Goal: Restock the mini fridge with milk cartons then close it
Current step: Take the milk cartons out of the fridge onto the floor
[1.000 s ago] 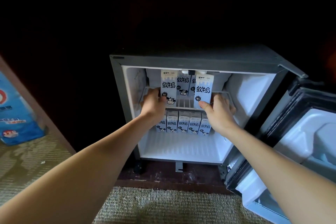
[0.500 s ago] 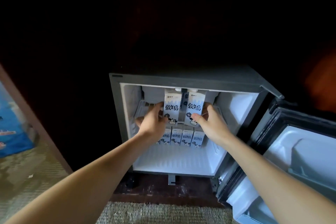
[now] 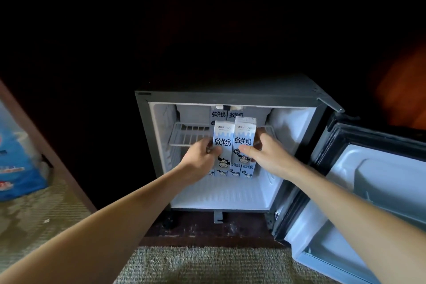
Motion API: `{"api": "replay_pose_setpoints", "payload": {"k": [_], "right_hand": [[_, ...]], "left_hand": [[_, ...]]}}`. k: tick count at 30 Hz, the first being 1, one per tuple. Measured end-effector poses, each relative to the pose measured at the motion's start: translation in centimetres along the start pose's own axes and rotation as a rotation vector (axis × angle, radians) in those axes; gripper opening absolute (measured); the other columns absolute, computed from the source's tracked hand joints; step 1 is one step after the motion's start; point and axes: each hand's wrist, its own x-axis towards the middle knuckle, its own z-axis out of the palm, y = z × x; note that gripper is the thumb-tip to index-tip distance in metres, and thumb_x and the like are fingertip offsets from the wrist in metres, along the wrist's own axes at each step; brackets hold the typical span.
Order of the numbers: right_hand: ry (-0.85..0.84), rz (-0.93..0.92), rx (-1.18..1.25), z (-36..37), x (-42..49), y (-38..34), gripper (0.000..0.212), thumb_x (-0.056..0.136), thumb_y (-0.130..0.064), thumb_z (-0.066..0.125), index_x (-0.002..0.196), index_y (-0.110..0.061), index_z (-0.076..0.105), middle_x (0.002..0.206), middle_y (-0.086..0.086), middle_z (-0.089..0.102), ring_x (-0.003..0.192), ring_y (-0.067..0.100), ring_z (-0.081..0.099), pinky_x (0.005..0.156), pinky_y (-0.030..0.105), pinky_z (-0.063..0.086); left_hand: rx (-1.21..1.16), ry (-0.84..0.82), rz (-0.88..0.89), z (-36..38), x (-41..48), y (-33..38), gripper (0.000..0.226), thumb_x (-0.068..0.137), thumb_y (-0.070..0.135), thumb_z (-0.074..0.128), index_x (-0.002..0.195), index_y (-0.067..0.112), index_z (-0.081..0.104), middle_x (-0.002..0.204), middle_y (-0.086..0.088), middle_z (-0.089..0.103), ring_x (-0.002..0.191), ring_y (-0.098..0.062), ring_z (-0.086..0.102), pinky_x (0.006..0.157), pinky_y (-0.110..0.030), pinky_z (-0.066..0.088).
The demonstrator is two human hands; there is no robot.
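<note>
Nearest lay a greenish woven fibre mat [image 3: 207,265], and over it both bare forearms reached toward the open grey metal mini fridge [image 3: 230,97]. The left hand [image 3: 201,159] gripped a tall white-and-blue paper milk carton [image 3: 221,143] printed with a cartoon cow, with the thumb across its front and the fingers [image 3: 207,146] wrapped round its left side. The right hand [image 3: 267,157] held a second milk carton [image 3: 244,137] of the same make, thumb on the front and fingers curled behind its right edge. The two stood upright and touching, probably so that they could be slid in as a pair. Their bases hung about level with the front edge of the white wire shelf [image 3: 186,138], which ran out to the left of the fingers; I could not tell whether they rested on it. Just below the fingers a row of identical cartons [image 3: 235,171] lined the back of the fridge floor, so the lower level looked stocked. Beyond the fingers, at the rear of the shelf, two more cartons [image 3: 219,114] stood, and the held pair seemed meant for the space in front of them. Well to the right of the fingers the white-lined fridge door [image 3: 373,180] stood wide open, not yet closed. Far to their left sat a blue plastic-wrapped pack [image 3: 16,163].
</note>
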Motion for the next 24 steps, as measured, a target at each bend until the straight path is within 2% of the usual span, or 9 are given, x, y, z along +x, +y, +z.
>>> {"api": "replay_pose_setpoints", "payload": {"k": [3, 7, 10, 12, 14, 17, 19, 21, 24], "right_hand": [[-0.036, -0.063, 0.030, -0.9, -0.9, -0.3, 0.071, 0.071, -0.078, 0.062, 0.126, -0.033, 0.052, 0.118, -0.013, 0.064, 0.106, 0.009, 0.063, 0.096, 0.043, 0.053], [-0.082, -0.127, -0.041, -3.1, -3.7, -1.6, 0.055, 0.082, -0.060, 0.064, 0.129, -0.035, 0.053, 0.118, -0.014, 0.066, 0.103, 0.007, 0.064, 0.095, 0.041, 0.054], [-0.063, -0.130, -0.029, -4.9, -6.8, -2.4, 0.054, 0.089, -0.047, 0.069, 0.135, -0.035, 0.042, 0.121, -0.013, 0.064, 0.100, 0.004, 0.063, 0.094, 0.039, 0.054], [-0.061, -0.150, -0.028, -6.0, -8.9, -2.9, 0.069, 0.089, -0.042, 0.071, 0.143, -0.040, 0.028, 0.129, -0.010, 0.062, 0.092, 0.003, 0.065, 0.093, 0.037, 0.053], [-0.064, -0.168, -0.056, -6.8, -10.9, -3.2, 0.085, 0.088, -0.045, 0.072, 0.147, -0.054, 0.012, 0.146, -0.007, 0.047, 0.083, 0.012, 0.069, 0.093, 0.040, 0.054], [-0.087, -0.183, -0.086, -7.7, -14.0, -4.3, 0.085, 0.088, -0.047, 0.071, 0.142, -0.065, 0.008, 0.160, -0.007, 0.030, 0.107, 0.024, 0.068, 0.103, 0.048, 0.048], [-0.057, -0.191, -0.095, -9.2, -16.3, -5.0, 0.076, 0.089, -0.048, 0.070, 0.141, -0.060, 0.016, 0.156, -0.007, 0.040, 0.121, 0.017, 0.058, 0.107, 0.043, 0.043], [-0.018, -0.179, -0.116, -11.1, -18.3, -5.4, 0.067, 0.090, -0.048, 0.069, 0.139, -0.054, 0.024, 0.143, -0.010, 0.053, 0.113, 0.010, 0.058, 0.101, 0.038, 0.045], [0.030, -0.161, -0.123, -14.2, -21.2, -5.1, 0.063, 0.088, -0.046, 0.070, 0.136, -0.047, 0.028, 0.122, -0.005, 0.064, 0.095, 0.015, 0.066, 0.091, 0.042, 0.053]], "left_hand": [[0.037, -0.054, -0.002, -0.5, -0.2, 0.4, 0.023, 0.099, 0.033, 0.059, 0.116, 0.019, 0.058, 0.106, 0.001, 0.066, 0.095, -0.018, 0.064, 0.088, -0.043, 0.056], [0.081, -0.103, 0.019, -0.2, -1.4, 2.3, 0.030, 0.092, 0.031, 0.070, 0.110, 0.021, 0.048, 0.100, -0.004, 0.063, 0.086, -0.022, 0.065, 0.075, -0.048, 0.060], [0.040, -0.139, 0.087, -0.3, -3.8, 3.9, 0.057, 0.091, 0.027, 0.072, 0.133, 0.032, 0.033, 0.100, -0.006, 0.066, 0.078, -0.028, 0.070, 0.067, -0.047, 0.062], [0.084, -0.176, 0.121, -0.9, -5.2, 5.4, 0.076, 0.088, 0.028, 0.074, 0.141, 0.046, 0.023, 0.096, -0.005, 0.068, 0.074, -0.028, 0.070, 0.069, -0.048, 0.061], [0.144, -0.204, 0.143, -1.4, -6.8, 7.1, 0.078, 0.088, 0.030, 0.075, 0.144, 0.045, 0.022, 0.092, -0.003, 0.069, 0.071, -0.022, 0.069, 0.070, -0.045, 0.061], [0.140, -0.234, 0.142, -2.0, -9.5, 9.1, 0.070, 0.090, 0.029, 0.073, 0.142, 0.043, 0.027, 0.089, 0.002, 0.071, 0.069, -0.011, 0.071, 0.060, -0.027, 0.058], [0.140, -0.259, 0.182, -2.2, -11.0, 10.9, 0.068, 0.093, 0.029, 0.070, 0.143, 0.042, 0.027, 0.089, 0.001, 0.072, 0.070, -0.012, 0.072, 0.061, -0.027, 0.059], [0.169, -0.241, 0.234, -2.2, -12.2, 13.3, 0.064, 0.094, 0.032, 0.068, 0.143, 0.041, 0.028, 0.088, -0.003, 0.072, 0.071, -0.018, 0.072, 0.068, -0.035, 0.062], [0.199, -0.243, 0.325, -0.7, -13.0, 16.3, 0.060, 0.095, 0.037, 0.065, 0.141, 0.040, 0.027, 0.088, -0.004, 0.071, 0.072, -0.023, 0.071, 0.069, -0.043, 0.061]]}}
